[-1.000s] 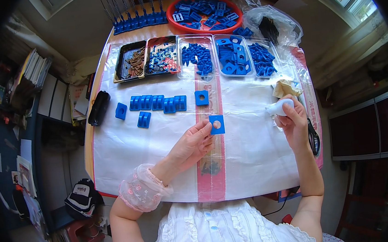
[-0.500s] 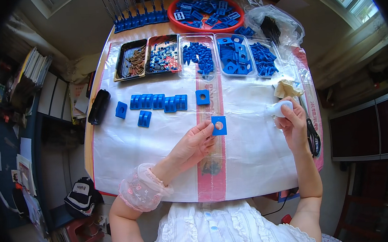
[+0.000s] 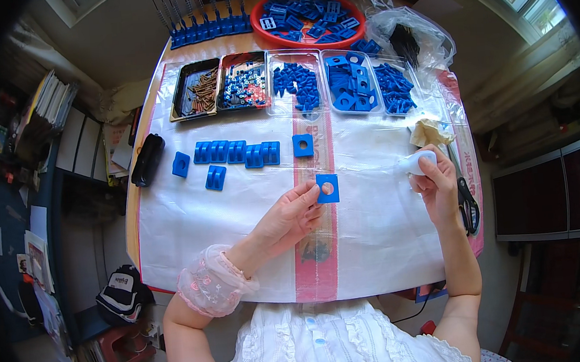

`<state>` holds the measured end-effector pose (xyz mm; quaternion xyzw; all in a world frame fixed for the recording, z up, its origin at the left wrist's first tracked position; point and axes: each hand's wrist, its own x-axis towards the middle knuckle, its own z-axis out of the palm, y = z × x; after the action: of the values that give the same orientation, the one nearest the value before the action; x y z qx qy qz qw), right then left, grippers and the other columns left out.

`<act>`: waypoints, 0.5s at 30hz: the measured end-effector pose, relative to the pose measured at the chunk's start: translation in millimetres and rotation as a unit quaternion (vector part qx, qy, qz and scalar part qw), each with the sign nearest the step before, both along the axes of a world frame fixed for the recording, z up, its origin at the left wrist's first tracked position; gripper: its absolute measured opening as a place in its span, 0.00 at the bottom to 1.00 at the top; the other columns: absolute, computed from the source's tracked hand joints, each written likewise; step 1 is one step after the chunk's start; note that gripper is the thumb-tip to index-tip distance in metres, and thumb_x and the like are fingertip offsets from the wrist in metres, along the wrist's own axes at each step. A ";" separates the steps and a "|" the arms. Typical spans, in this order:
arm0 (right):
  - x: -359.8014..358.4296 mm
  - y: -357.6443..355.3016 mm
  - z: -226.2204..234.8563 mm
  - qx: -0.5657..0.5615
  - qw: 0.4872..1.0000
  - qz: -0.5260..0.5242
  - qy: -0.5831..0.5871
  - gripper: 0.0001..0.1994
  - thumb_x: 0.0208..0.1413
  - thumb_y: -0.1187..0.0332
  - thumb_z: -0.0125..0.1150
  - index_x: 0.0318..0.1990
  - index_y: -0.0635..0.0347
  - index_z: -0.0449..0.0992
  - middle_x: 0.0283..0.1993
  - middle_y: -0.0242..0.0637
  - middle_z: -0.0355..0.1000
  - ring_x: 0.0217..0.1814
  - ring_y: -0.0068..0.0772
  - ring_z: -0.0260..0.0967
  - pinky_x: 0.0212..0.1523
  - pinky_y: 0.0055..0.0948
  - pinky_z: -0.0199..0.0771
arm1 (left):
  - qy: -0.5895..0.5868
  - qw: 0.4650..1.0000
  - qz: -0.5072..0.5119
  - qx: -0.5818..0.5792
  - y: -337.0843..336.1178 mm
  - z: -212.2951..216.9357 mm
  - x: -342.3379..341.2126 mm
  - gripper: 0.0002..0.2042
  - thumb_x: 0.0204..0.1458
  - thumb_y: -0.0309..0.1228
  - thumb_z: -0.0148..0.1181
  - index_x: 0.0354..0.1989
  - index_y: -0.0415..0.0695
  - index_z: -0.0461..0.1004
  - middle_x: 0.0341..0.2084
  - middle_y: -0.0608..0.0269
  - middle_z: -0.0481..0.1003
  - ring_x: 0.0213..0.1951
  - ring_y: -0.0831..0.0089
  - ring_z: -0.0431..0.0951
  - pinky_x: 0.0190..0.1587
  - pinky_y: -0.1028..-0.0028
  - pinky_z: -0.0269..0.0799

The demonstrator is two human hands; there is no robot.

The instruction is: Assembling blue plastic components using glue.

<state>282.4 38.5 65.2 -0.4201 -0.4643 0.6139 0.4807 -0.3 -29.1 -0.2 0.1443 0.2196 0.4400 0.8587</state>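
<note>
My left hand (image 3: 291, 212) pinches a flat blue square plate with a round hole (image 3: 333, 196) by its left edge, above the middle of the sheet. To the right, my right hand (image 3: 437, 185) is closed around a smooth, rounded white object (image 3: 418, 163); the fingers cover part of it, so its kind is unclear. Beyond the held plate lies another blue holed plate (image 3: 297, 151). Left of that, several ridged blue pieces (image 3: 236, 152) sit in a row, with one more ridged piece (image 3: 216, 178) nearer me and a tilted blue holed piece (image 3: 186, 164) at the row's left end.
Trays of brown screws (image 3: 205, 90), small metal nuts (image 3: 245, 81) and blue parts (image 3: 304, 91) line the back. Behind them stand a red basin (image 3: 257, 29) and blue holders with springs (image 3: 211, 33). A black case (image 3: 148, 159) lies left; crumpled paper (image 3: 430, 132) and black scissors (image 3: 469, 205) lie right.
</note>
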 end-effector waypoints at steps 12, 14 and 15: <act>0.1 0.5 -0.4 -0.003 1.000 -0.001 0.004 0.05 0.58 0.67 0.59 0.34 0.57 0.72 0.25 0.26 0.70 0.19 0.10 0.52 0.21 0.17 0.49 | -0.001 1.000 -0.001 -0.002 0.2 2.2 0.7 0.10 0.63 0.37 0.55 0.48 0.48 0.70 0.39 0.77 0.72 0.29 0.85 0.60 0.31 0.82 0.59; 0.2 0.6 -0.9 -0.002 1.000 0.000 0.004 0.05 0.58 0.67 0.59 0.34 0.57 0.72 0.25 0.26 0.70 0.19 0.10 0.52 0.21 0.17 0.49 | 0.001 1.000 0.001 -0.003 0.0 2.0 0.8 0.10 0.63 0.37 0.54 0.48 0.48 0.70 0.39 0.77 0.72 0.29 0.85 0.60 0.31 0.82 0.59; 0.4 0.8 -1.1 -0.002 1.000 0.001 0.004 0.05 0.58 0.67 0.59 0.34 0.56 0.72 0.25 0.26 0.70 0.19 0.10 0.52 0.21 0.17 0.49 | 0.002 1.000 0.001 -0.003 -0.1 1.8 0.8 0.10 0.63 0.37 0.54 0.48 0.48 0.70 0.39 0.77 0.72 0.29 0.85 0.60 0.31 0.82 0.59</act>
<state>282.9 39.3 64.1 -0.4182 -0.4619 0.6168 0.4810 0.6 -29.2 1.7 0.1420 0.2227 0.4400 0.8583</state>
